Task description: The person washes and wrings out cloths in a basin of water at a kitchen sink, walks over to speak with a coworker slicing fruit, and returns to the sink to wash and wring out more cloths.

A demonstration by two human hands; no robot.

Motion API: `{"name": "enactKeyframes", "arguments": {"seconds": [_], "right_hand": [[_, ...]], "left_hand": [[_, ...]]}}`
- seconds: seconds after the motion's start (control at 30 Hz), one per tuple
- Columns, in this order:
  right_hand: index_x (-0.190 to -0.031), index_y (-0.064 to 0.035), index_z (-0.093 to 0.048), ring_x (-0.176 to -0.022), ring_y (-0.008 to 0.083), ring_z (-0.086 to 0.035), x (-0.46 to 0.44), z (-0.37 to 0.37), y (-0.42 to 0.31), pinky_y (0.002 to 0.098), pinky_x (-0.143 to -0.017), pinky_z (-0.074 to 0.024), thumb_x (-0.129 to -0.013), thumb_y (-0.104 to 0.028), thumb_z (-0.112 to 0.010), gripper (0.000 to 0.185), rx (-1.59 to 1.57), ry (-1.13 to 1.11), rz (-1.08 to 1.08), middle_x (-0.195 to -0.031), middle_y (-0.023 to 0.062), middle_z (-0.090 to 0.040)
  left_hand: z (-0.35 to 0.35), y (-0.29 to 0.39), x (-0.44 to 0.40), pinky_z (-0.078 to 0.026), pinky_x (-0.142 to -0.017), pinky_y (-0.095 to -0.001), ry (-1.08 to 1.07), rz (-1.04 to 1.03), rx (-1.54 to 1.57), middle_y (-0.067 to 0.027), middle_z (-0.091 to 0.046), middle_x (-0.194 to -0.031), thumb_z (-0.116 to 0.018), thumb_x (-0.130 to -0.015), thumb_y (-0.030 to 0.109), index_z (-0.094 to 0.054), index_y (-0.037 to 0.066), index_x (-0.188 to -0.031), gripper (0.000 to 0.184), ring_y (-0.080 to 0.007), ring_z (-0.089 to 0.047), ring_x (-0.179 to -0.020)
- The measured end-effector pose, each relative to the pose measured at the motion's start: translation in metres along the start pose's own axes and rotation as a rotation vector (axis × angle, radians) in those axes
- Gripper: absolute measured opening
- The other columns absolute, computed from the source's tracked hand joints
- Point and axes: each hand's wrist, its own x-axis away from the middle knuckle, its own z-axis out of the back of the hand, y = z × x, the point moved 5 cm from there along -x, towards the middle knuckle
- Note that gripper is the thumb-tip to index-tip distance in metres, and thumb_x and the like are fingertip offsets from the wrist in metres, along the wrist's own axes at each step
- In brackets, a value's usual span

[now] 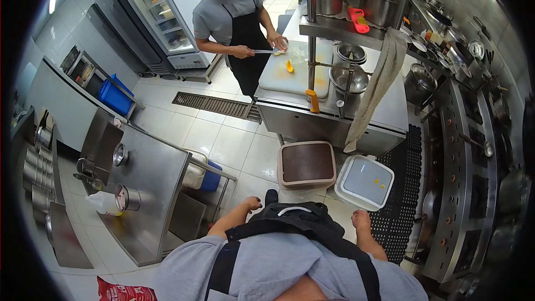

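My left hand (252, 203) hangs low beside my black apron (295, 214), its fingers curled and nothing visible in them. On the other side, my right hand (360, 218) hangs near the white-lidded bin (365, 181), also loosely curled with nothing visible in it. Neither hand touches a thing that I can make out. Across the steel counter, a co-worker (245, 39) holds a knife (267, 52) over a white cutting board (306, 78), the other hand on a small pale piece. An orange-yellow piece (290, 67) lies on the board.
A brown-lidded bin (306, 164) stands ahead of me. To the left is a steel table (147, 184) with a metal pot (129, 198) and a jug (105, 203). Stoves (473, 150) and a black mat (404, 200) line the right. A towel (376, 92) hangs from the shelf post.
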Motion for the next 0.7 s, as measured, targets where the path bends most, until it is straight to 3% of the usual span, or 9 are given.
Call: {"name": "enactKeyframes", "arguments": {"seconds": [0.7], "right_hand": [[-0.091,-0.0105,-0.067,-0.092,0.0309,-0.060,0.005,-0.004,0.007,0.0393,-0.086,-0.0466,-0.071,-0.015,-0.060,0.022,-0.006,-0.052,-0.069,-0.094,0.0152,-0.064]], "left_hand": [[0.007,0.002,-0.008,-0.057,-0.064,-0.0390,0.005,-0.022,-0.025,-0.0124,-0.055,-0.117,-0.063,-0.072,0.023,-0.052,0.009,-0.121,0.053,-0.0298,-0.060,-0.094]]}}
